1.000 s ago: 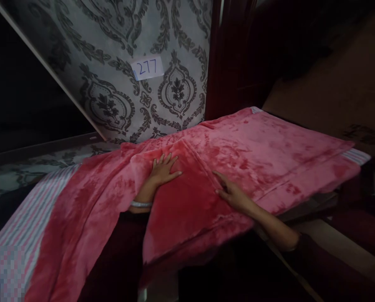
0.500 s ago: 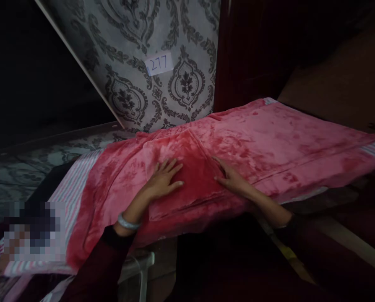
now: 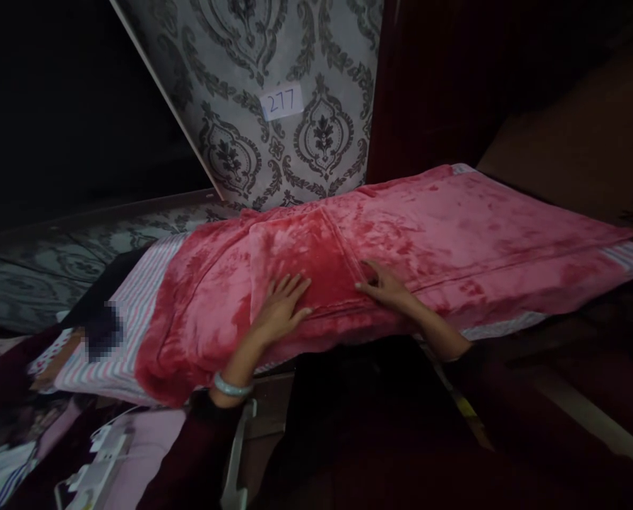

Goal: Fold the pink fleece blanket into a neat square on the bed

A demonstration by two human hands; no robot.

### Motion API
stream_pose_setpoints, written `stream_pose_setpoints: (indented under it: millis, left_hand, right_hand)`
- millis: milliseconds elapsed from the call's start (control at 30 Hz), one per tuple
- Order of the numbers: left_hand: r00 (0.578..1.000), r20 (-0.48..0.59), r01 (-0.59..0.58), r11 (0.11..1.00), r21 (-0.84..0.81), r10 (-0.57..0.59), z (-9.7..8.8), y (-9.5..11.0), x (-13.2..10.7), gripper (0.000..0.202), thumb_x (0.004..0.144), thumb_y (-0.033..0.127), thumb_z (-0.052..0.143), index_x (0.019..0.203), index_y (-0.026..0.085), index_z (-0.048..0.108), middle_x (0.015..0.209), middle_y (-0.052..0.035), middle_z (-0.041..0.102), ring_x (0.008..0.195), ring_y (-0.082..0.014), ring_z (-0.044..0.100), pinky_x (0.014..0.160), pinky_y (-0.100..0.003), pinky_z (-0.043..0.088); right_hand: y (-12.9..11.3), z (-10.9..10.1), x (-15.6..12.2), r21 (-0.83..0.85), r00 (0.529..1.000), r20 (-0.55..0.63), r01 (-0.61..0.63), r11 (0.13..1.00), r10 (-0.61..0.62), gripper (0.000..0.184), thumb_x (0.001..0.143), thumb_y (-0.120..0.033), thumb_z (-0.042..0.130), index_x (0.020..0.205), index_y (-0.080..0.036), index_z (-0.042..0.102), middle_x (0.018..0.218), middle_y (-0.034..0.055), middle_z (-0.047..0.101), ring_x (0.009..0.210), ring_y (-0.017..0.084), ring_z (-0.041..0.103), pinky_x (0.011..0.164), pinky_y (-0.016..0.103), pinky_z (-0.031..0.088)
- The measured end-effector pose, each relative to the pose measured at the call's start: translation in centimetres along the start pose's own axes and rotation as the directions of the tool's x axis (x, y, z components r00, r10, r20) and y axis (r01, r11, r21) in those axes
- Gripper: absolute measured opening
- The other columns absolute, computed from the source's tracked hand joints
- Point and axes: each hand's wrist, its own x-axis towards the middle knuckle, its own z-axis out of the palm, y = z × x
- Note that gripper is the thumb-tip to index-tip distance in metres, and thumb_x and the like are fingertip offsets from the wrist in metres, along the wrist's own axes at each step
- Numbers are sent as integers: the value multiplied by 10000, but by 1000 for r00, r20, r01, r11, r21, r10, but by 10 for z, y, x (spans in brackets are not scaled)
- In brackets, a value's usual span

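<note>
A folded red plush cloth [image 3: 309,251], roughly square, lies on a larger pink-red plush blanket [image 3: 470,219]. My left hand [image 3: 283,308] rests flat with fingers spread on the near left part of the folded cloth. It wears a pale bangle on the wrist. My right hand [image 3: 388,287] is at the cloth's right edge, thumb and fingers bent around that edge and seeming to pinch it. The fingertips are partly hidden and dim.
The blanket covers a bed with a striped sheet [image 3: 151,273]. Behind stands a patterned wall with a paper label [image 3: 282,101] reading 277. A white power strip [image 3: 101,467] lies low on the left. A dark blurred-out object sits at the bed's left end.
The view has shifted, bringing the power strip into sight. My right thumb and fingers have closed in on the cloth's right edge. The left hand stays flat, now nearer the cloth's front edge.
</note>
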Motion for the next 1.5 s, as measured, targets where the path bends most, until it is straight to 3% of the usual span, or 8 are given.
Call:
stream_pose_setpoints:
  millis: [100,400,533,767,900,1000,1133,1500]
  left_hand:
    - [999,-13,36,996,82,-35,16,23,-12,675,986,500,545,1614,325,371,1716,-66,292,1588,-357,228,1279,-611,171]
    - [989,-116,116,961,250,-89,28,39,-14,571,1009,348,527,1569,260,463,1649,-85,425,1555,-327,325,1260,-581,281]
    - [985,-150,119,965,235,-85,29,39,-16,582,1004,330,534,1575,261,450,1645,-86,431,1546,-318,345,1254,-569,298]
    - [983,-164,123,955,270,-80,38,38,-20,563,992,299,564,1549,324,487,1651,-64,424,1541,-331,350,1238,-590,316]
    - [982,-173,124,949,290,-76,39,36,-19,569,989,297,570,1550,341,484,1643,-57,438,1529,-329,372,1226,-585,338]
    - [979,-188,130,942,309,-74,41,35,-18,549,994,311,563,1538,354,500,1632,-55,453,1519,-333,386,1220,-586,345]
    - [973,-223,125,938,325,-53,46,33,-19,562,984,279,572,1534,372,501,1632,-49,455,1518,-327,388,1217,-585,347]
    - [975,-216,91,984,150,-57,42,26,-23,551,946,325,630,1492,344,560,1642,-62,435,1536,-357,355,1229,-647,303]
  right_hand:
    - [0,8,-1,-31,991,-38,129,991,-130,757,746,-296,731,1477,-205,555,1183,83,697,1021,268,665,940,420,550]
    - [7,8,-3,21,999,20,45,999,-45,760,828,-337,626,1533,-109,458,915,61,695,773,226,639,751,380,563]
    - [0,13,-1,20,976,-54,213,977,-212,758,780,-265,615,1519,-163,478,1272,116,668,1077,254,649,946,413,540]
    - [-1,11,-6,-201,992,-38,107,974,-117,678,810,-204,533,1484,-128,539,962,83,733,862,258,677,839,417,576]
    - [-29,12,-5,-410,941,-114,247,878,-318,589,905,-208,471,1482,-139,566,1286,168,675,1199,312,609,1061,496,484]
    - [-48,24,-8,-516,905,40,383,766,-425,605,974,-248,444,1574,-186,473,1577,139,479,1469,303,400,1210,534,325]
    - [-45,44,-14,-612,926,262,377,695,-272,588,1010,-295,446,1593,-217,447,1661,90,365,1548,287,284,1242,574,239]
    - [-38,47,-15,-631,938,275,342,697,-212,563,1052,-346,413,1604,-235,426,1677,71,322,1563,269,254,1245,570,226]
